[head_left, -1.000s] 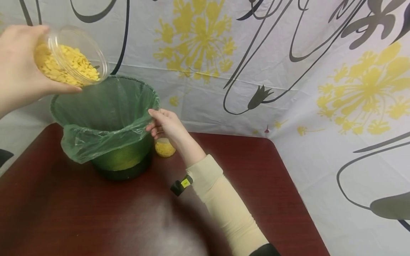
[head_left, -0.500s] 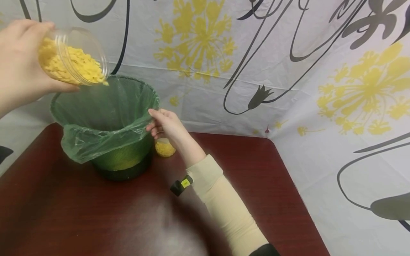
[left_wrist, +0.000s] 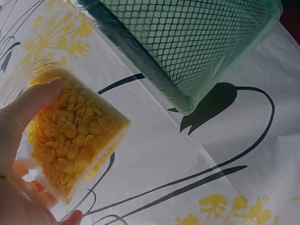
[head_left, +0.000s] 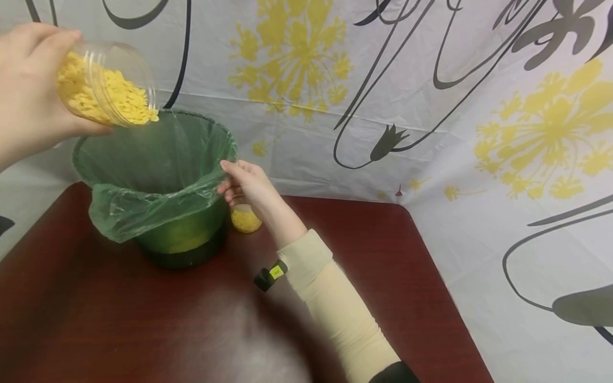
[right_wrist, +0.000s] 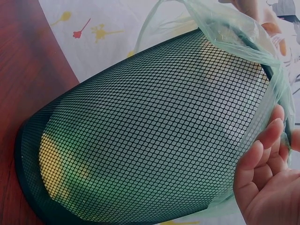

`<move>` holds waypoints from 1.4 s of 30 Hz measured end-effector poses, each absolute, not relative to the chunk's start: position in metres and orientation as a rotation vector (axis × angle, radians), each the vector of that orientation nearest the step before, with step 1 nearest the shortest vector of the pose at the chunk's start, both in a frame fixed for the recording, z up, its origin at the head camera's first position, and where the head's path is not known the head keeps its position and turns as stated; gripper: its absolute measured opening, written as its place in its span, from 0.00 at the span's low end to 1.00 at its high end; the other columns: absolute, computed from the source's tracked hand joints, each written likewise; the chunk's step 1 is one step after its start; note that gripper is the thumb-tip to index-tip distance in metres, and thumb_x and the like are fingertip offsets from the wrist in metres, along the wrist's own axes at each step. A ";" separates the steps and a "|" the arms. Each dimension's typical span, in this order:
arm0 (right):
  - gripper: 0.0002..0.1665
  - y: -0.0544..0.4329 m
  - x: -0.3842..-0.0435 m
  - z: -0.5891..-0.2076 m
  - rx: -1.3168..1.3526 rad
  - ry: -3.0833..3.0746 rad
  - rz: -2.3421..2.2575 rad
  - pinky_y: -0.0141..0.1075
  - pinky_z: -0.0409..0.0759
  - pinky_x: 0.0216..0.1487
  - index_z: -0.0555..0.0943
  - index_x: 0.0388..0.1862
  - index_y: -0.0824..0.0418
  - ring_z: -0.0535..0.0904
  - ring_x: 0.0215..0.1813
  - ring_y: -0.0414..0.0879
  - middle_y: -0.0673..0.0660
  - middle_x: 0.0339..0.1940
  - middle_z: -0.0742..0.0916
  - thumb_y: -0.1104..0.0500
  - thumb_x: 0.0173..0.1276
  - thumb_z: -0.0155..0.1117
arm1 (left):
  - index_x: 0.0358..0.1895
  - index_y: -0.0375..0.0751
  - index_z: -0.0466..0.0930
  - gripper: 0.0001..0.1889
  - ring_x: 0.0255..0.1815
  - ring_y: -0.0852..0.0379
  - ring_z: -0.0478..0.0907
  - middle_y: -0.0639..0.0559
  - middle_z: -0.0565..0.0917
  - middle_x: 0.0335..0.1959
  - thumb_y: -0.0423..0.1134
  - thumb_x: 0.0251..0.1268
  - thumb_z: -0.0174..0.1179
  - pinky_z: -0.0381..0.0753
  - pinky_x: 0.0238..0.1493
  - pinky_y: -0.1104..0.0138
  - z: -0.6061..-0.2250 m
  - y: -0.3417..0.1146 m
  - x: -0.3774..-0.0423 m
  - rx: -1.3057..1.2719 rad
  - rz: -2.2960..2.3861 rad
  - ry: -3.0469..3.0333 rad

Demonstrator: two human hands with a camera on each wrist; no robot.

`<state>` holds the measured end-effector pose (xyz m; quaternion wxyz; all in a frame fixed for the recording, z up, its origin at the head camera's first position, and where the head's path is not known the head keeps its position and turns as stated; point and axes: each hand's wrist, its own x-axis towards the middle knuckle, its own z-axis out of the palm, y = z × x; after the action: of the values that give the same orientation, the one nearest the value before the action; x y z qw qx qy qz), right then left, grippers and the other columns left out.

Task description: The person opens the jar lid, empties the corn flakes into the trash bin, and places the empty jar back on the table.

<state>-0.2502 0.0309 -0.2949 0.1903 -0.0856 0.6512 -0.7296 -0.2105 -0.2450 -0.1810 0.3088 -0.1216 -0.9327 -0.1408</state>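
Observation:
My left hand (head_left: pixel 33 88) grips a clear plastic jar (head_left: pixel 110 88) of yellow flakes, tilted with its mouth toward the right. Flakes have slid up to the lower lip, above the left rear of a dark mesh wastebasket (head_left: pixel 184 258). A translucent green bin bag (head_left: pixel 139 213) lines the basket and hangs over its front rim. At the basket's right rim, my right hand (head_left: pixel 251 189) pinches the bag between thumb and fingers. Through the mesh in the right wrist view, yellow stuff (right_wrist: pixel 50 161) shows low in the basket.
A second jar (head_left: pixel 245 219) with yellow contents stands on the dark red table (head_left: pixel 364 255), behind the right hand and right of the basket. A patterned white cloth (head_left: pixel 297 143) hangs close behind the table and along its right side.
The jar has tipped further mouth-down, and its flakes have slid forward to the lip. The right hand keeps its place on the bag at the rim.

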 end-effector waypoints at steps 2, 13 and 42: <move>0.18 0.031 -0.250 -0.294 -0.241 1.826 -2.053 0.33 0.72 0.19 0.67 0.24 0.58 0.72 0.15 0.42 0.55 0.17 0.82 0.52 0.72 0.56 | 0.73 0.31 0.51 0.58 0.69 0.32 0.53 0.29 0.56 0.70 0.26 0.30 0.76 0.46 0.69 0.44 -0.181 -0.244 -0.211 -0.331 -0.355 -2.458; 0.18 0.031 -0.249 -0.293 -0.242 1.821 -2.052 0.33 0.72 0.19 0.67 0.24 0.58 0.71 0.15 0.42 0.55 0.17 0.82 0.51 0.72 0.56 | 0.73 0.34 0.52 0.59 0.70 0.32 0.53 0.30 0.56 0.70 0.25 0.29 0.77 0.47 0.69 0.44 -0.184 -0.246 -0.215 -0.374 -0.284 -2.419; 0.18 0.030 -0.250 -0.294 -0.226 1.827 -2.056 0.32 0.72 0.17 0.68 0.25 0.58 0.71 0.15 0.41 0.55 0.17 0.82 0.51 0.73 0.56 | 0.71 0.33 0.55 0.59 0.72 0.33 0.50 0.29 0.58 0.69 0.21 0.22 0.75 0.41 0.71 0.48 -0.183 -0.246 -0.216 -0.491 -0.237 -2.386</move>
<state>-0.2495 0.0305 -0.2943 0.1895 -0.0802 0.6500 -0.7315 -0.2161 -0.2462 -0.1832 0.3402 -0.1887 -0.9167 -0.0910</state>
